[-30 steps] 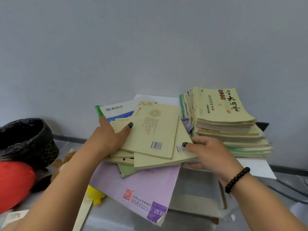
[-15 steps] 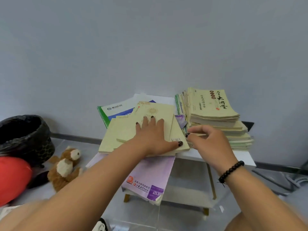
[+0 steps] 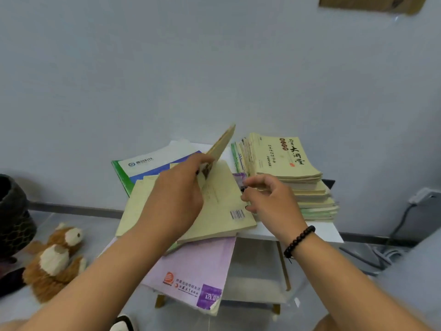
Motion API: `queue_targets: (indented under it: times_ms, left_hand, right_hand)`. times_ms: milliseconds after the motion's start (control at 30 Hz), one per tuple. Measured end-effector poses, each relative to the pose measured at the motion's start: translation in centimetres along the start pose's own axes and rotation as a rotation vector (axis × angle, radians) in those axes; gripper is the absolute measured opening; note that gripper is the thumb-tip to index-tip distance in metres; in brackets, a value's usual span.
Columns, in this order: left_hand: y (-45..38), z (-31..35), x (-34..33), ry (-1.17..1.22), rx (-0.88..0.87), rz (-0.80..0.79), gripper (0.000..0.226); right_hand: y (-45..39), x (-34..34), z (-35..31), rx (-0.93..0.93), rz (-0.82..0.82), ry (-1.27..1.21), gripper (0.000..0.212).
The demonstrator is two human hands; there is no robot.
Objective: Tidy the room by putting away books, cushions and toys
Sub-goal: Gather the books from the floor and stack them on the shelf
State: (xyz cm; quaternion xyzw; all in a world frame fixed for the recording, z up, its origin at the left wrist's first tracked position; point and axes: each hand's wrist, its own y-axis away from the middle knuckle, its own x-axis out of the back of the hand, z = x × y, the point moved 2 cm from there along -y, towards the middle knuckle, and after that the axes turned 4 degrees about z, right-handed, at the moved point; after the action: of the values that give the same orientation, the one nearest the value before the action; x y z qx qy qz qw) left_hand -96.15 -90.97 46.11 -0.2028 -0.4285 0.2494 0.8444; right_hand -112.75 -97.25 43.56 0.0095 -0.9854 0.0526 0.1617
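Note:
A loose pile of pale yellow books [image 3: 222, 211] lies on a small white table [image 3: 317, 231], over a green-edged white book [image 3: 148, 163] and a lilac booklet [image 3: 198, 266] that hangs off the front edge. My left hand [image 3: 179, 194] grips one thin yellow book [image 3: 220, 145] and holds it tilted up on edge above the pile. My right hand [image 3: 269, 199] hovers with curled fingers at the pile's right edge, beside a neat tall stack of books [image 3: 286, 168]. What its fingertips touch is not clear.
A brown plush toy [image 3: 55, 259] lies on the floor at the left, next to a dark woven basket [image 3: 14, 216]. A lower shelf sits under the table. Cables [image 3: 391, 237] run along the wall at the right.
My left hand, flat on the pile half a second ago, now grips a thin yellow book and has raised it on edge. My right hand stays by the pile's right side.

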Motion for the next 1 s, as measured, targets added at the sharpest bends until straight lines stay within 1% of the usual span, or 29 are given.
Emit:
queue_targets:
  times_ms: [33,67,100,167,200,233,267,300,333,367,400,433,467,500,533,633,667,700,767,800,833,867,900,967,1000]
  left_hand:
    - [0.1,-0.3,1.3,0.175,0.040,0.160,0.045]
    - [0.5,-0.6,2.3,0.318,0.069,0.291,0.046]
    - [0.7,-1.1,3.0,0.419,0.088,0.385,0.046]
    - [1.2,-1.6,3.6,0.565,0.115,0.484,0.044]
    - [1.4,-1.7,3.7,0.598,0.121,0.507,0.041]
    - [1.8,-1.9,3.7,0.621,0.129,0.516,0.037]
    - [2.0,-2.0,3.6,0.678,0.154,0.505,0.033]
    - [2.2,-2.1,3.6,0.772,0.208,0.477,0.030]
    - [2.1,-2.2,3.7,0.894,0.292,0.423,0.030]
    - [1.8,-2.5,3.6,0.992,0.397,0.351,0.032]
    - [1.4,-2.8,3.5,1.031,0.498,0.252,0.033]
    - [0.9,-3.1,3.2,0.995,0.578,0.142,0.032]
    - [0.5,-3.5,2.7,0.949,0.623,0.037,0.025]
    - [0.1,-3.7,2.3,0.917,0.657,-0.029,0.018]
    - [-0.3,-3.9,1.8,0.892,0.684,-0.023,0.018]
    - [-1.0,-5.2,0.5,0.815,0.730,0.149,0.028]
    - [-1.0,-5.9,-0.1,0.724,0.708,0.206,0.026]
    - [-0.9,-6.5,-0.5,0.531,0.633,0.226,0.021]
    - [0.0,-6.4,-1.6,-0.026,0.337,0.206,0.013]
    - [0.7,-6.0,-2.6,-0.174,0.157,0.193,0.015]
    - [1.5,-5.4,-4.1,-0.239,-0.002,0.123,0.017]
    - [2.6,-4.8,-5.5,-0.279,-0.120,0.046,0.022]
    - [3.6,-4.2,-6.7,-0.305,-0.192,-0.029,0.032]
    - [5.2,-3.3,-8.3,-0.369,-0.267,-0.198,0.053]
    - [5.6,-3.0,-8.7,-0.412,-0.298,-0.242,0.062]
  right_hand:
    - [0.0,-0.2,-0.3,-0.013,0.027,-0.040,0.018]
    - [0.1,-0.4,-0.6,-0.033,0.051,-0.091,0.026]
    - [0.1,-0.8,-0.9,-0.059,0.050,-0.148,0.039]
    - [0.5,-1.2,-1.8,-0.105,-0.047,-0.299,0.067]
    - [0.6,-1.6,-2.2,-0.123,-0.126,-0.403,0.072]
    - [0.8,-1.9,-2.5,-0.144,-0.212,-0.514,0.068]
    - [1.0,-2.2,-2.9,-0.148,-0.285,-0.601,0.056]
    - [1.2,-2.4,-3.1,-0.113,-0.321,-0.621,0.044]
    - [1.0,-2.6,-3.3,-0.048,-0.315,-0.571,0.035]
    - [0.5,-2.7,-3.2,0.020,-0.290,-0.502,0.030]
    - [0.2,-2.7,-3.1,0.076,-0.268,-0.436,0.029]
    - [-0.2,-2.7,-2.9,0.121,-0.257,-0.374,0.030]
    - [-0.5,-2.7,-2.8,0.156,-0.260,-0.323,0.030]
    - [-0.7,-2.6,-2.5,0.188,-0.259,-0.277,0.030]
    - [-0.8,-2.6,-2.1,0.221,-0.266,-0.248,0.030]
    - [-0.8,-2.4,-1.1,0.331,-0.218,-0.190,0.032]
    - [-0.9,-2.2,-0.8,0.364,-0.182,-0.167,0.032]
    - [-1.0,-1.7,-0.9,0.397,-0.132,-0.148,0.032]
    - [-1.5,-0.3,-1.3,0.473,-0.028,-0.106,0.029]
    - [-1.7,0.7,-1.7,0.517,0.035,-0.082,0.027]
    - [-2.2,1.7,-1.8,0.538,0.093,-0.069,0.025]
    - [-2.7,2.7,-1.8,0.532,0.138,-0.071,0.024]
    - [-3.0,3.5,-1.7,0.519,0.166,-0.076,0.024]
    - [-3.4,4.6,-0.8,0.464,0.193,-0.088,0.023]
    - [-3.4,4.7,-0.4,0.428,0.201,-0.086,0.022]
